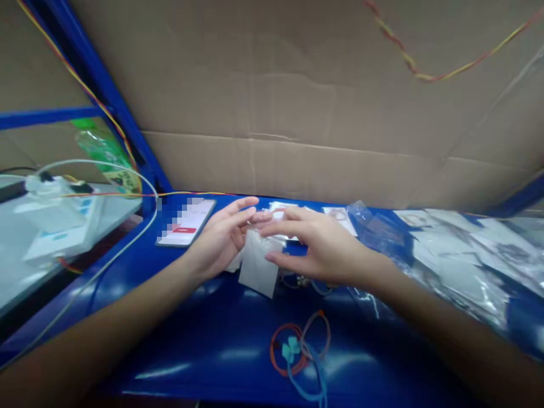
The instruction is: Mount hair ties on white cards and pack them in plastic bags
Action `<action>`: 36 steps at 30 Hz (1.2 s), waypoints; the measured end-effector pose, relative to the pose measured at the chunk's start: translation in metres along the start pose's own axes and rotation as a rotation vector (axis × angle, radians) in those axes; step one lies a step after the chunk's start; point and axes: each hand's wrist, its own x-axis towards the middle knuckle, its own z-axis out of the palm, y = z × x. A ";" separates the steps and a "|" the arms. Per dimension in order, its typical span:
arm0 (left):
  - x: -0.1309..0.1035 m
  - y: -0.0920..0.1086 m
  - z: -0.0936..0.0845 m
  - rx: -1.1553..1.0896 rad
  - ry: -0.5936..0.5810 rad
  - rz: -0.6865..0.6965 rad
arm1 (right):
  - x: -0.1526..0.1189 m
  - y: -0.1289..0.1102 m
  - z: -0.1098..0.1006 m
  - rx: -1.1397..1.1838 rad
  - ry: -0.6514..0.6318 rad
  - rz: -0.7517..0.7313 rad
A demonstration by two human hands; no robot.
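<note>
The small white packet (258, 272) is in the middle, btwn the two hands, tipped a bit, w/ its low edge toward 6 o'clock. The L hand (221, 241) is at its 10 o'clock, palm turned in, fingers a bit apart. The R hand (329, 249) is at 2 o'clock, fingers bent & loose, w/ a gap btwn thumb & pointer. The R thumb tip is over the packet's face. It's blurry, so I can't tell if either hand pinches it.

To do this well, I'd say: hold the packet by its edge w/ the L hand, soft but firm, b/c thin, shiny stuff can slip or crease. Use just the R fingertips, & go slow. Don't press the middle hard.

Watch the stuff close by: pale cord bits (302, 280) at 4 o'clock could snag. The orange loop (272, 354) & blue cord (322, 379) sit on the blue table (212, 334) near 5 o'clock. The pile of bags & cards (459, 260) is at 3, & the phone (199, 218) is at 10, past the L hand.
</note>
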 end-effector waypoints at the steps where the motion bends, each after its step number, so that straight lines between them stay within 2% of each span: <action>1: 0.000 0.000 0.000 -0.006 0.000 0.003 | 0.001 0.002 0.000 0.065 -0.006 0.031; 5: 0.000 0.000 0.001 -0.026 -0.008 0.009 | 0.004 0.009 0.001 0.360 -0.014 0.157; 8: 0.000 0.001 0.001 -0.034 -0.023 0.005 | 0.006 0.012 0.000 0.469 0.015 0.220; 12: 0.000 -0.001 -0.001 0.016 -0.119 -0.022 | 0.009 0.014 -0.005 0.542 0.027 0.275; 14: -0.003 -0.005 -0.001 0.149 -0.123 0.080 | 0.009 0.015 -0.008 0.510 0.051 0.303; 17: -0.013 -0.014 0.001 0.437 -0.059 0.374 | 0.008 0.016 -0.010 0.392 0.133 0.332; 19: -0.019 -0.019 0.003 0.662 -0.068 0.531 | 0.007 0.014 -0.011 0.301 0.179 0.331; 21: -0.023 -0.023 0.004 0.847 -0.106 0.617 | 0.006 0.008 -0.010 0.247 0.197 0.305; 24: -0.023 -0.028 0.002 0.942 -0.126 0.632 | 0.005 -0.005 -0.010 0.210 0.192 0.257; 28: -0.018 -0.033 -0.002 0.904 -0.139 0.663 | 0.004 -0.016 -0.012 0.183 0.138 0.216; 31: -0.018 -0.033 -0.001 0.865 -0.137 0.668 | 0.003 -0.017 -0.013 0.153 0.145 0.209; 36: -0.018 -0.027 0.003 0.701 -0.170 0.509 | 0.001 -0.016 -0.017 0.123 0.246 0.167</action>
